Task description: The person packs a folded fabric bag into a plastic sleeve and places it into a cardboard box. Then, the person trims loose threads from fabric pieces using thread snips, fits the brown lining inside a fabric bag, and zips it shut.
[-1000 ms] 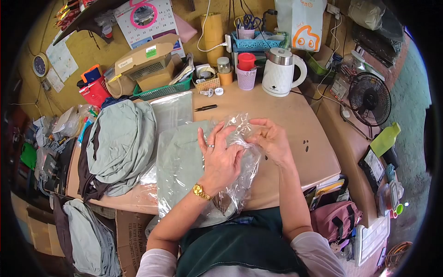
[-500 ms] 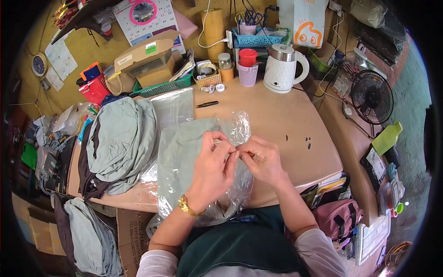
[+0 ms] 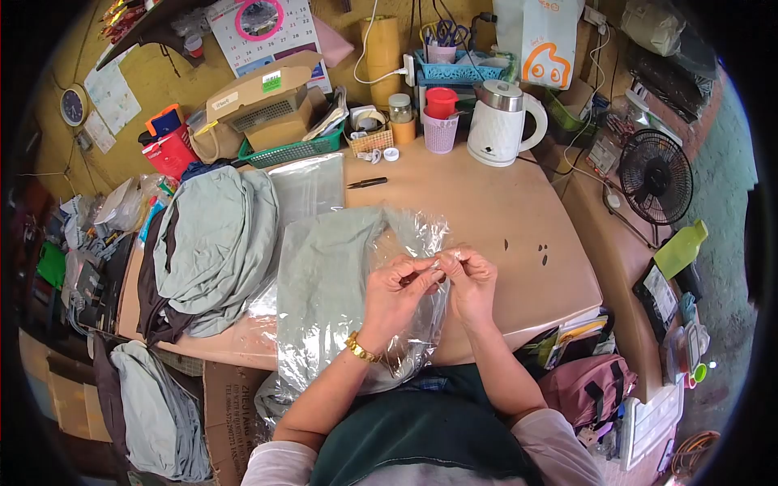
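A clear plastic bag with pale green cloth inside (image 3: pixel 324 275) lies on the table in front of me. Over its right part my left hand (image 3: pixel 399 293), with a gold watch at the wrist, pinches with fingertips together. My right hand (image 3: pixel 472 283) is closed in a pinch too, its fingertips meeting those of the left. A small whitish bit shows between them, too small to make out. Left of the bag sits a heap of pale green and dark cloth (image 3: pixel 215 243). Flat clear bags (image 3: pixel 312 186) lie behind.
A black pen-like tool (image 3: pixel 367 183) lies behind the bag. At the back stand a white kettle (image 3: pixel 500 125), a lilac cup (image 3: pixel 439 134) and a green basket (image 3: pixel 296 151). A black fan (image 3: pixel 656 176) is on the right. More cloth (image 3: pixel 158 413) hangs at lower left.
From wide apart over the loose plastic, my hands have come together and down, their fingertips now meeting. The raised fingers have curled in. The view has shifted slightly.
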### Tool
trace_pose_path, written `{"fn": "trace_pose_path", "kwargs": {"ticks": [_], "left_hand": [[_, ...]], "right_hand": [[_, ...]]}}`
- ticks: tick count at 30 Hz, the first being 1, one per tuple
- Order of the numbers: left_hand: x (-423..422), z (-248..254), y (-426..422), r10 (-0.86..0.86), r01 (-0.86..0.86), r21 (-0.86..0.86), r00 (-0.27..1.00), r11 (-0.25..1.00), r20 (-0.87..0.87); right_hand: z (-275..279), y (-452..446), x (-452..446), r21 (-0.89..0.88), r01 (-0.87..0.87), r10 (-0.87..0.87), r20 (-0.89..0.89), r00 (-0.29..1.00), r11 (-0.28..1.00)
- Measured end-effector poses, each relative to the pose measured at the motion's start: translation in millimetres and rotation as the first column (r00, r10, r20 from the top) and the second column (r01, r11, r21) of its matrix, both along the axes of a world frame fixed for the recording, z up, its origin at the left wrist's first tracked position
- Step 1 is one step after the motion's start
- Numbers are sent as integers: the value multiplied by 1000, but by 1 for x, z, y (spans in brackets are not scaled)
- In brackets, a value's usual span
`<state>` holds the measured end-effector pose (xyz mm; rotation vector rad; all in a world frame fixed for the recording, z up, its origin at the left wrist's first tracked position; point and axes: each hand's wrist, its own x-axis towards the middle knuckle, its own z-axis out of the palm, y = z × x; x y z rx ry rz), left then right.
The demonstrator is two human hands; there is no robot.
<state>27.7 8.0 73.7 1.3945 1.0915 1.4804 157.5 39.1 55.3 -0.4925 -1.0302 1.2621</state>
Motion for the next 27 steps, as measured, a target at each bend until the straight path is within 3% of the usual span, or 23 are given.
{"fn": "trace_pose_path", "kwargs": {"ticks": [1,2,3,4,5,7,8,10,12,13,14,16,17,18,19,20,22,24,26,27], "left_hand": [[-2,2,1,-18,20,-46,999,999,32],[-4,3,1,-34,40,-92,997,995,64],[-7,2,1,-31,37,-92,997,995,63],[-10,1,3,-6,13,-86,996,996,89],[-12,0,3,19,-10,-83,993,996,113],[-12,2,4,37,-33,-57,998,998,57],[-11,3,4,54,-54,-24,999,998,4],[-6,0,4,77,-75,30,995,997,-70],[0,5,2,100,-89,83,985,993,-143],[2,10,-1,165,-114,181,939,977,-302],[3,15,-2,241,-119,284,863,951,-444],[5,13,-3,245,-104,333,874,937,-419],[6,11,-4,250,-91,379,885,921,-394],[8,11,-6,250,-90,381,884,920,-396],[10,11,-8,252,-92,402,895,911,-367],[11,11,-9,252,-94,422,907,902,-338],[9,9,-9,239,-90,385,901,919,-362],[9,12,-9,229,-90,349,895,933,-381],[12,19,-9,118,-62,273,974,960,-193],[10,18,-9,119,-63,274,975,960,-190]], "right_hand": [[-1,0,2,50,54,-59,115,992,997],[4,-1,5,51,52,-58,114,992,997],[14,-3,9,312,182,-299,383,874,932],[22,-5,14,577,204,-555,534,638,791],[23,-4,23,577,203,-553,534,640,791],[23,-7,41,407,-57,-340,826,450,912],[28,-10,40,405,-57,-339,827,448,912],[37,-17,34,756,21,-697,591,406,654],[39,-12,25,812,47,-747,511,426,582],[38,-11,23,860,78,-789,423,445,505],[35,-12,21,859,81,-790,423,443,505],[25,-12,20,566,189,-549,577,605,803],[16,-7,18,566,190,-549,576,606,802],[5,1,15,325,191,-326,434,840,926],[-2,7,14,80,98,-112,186,976,992],[3,7,14,79,99,-112,185,976,992],[13,3,17,-90,21,-4,184,983,996],[10,-1,18,-101,39,-15,227,974,994],[12,-6,18,-109,56,-24,271,962,992],[19,-10,17,-82,13,5,212,977,997]]}}
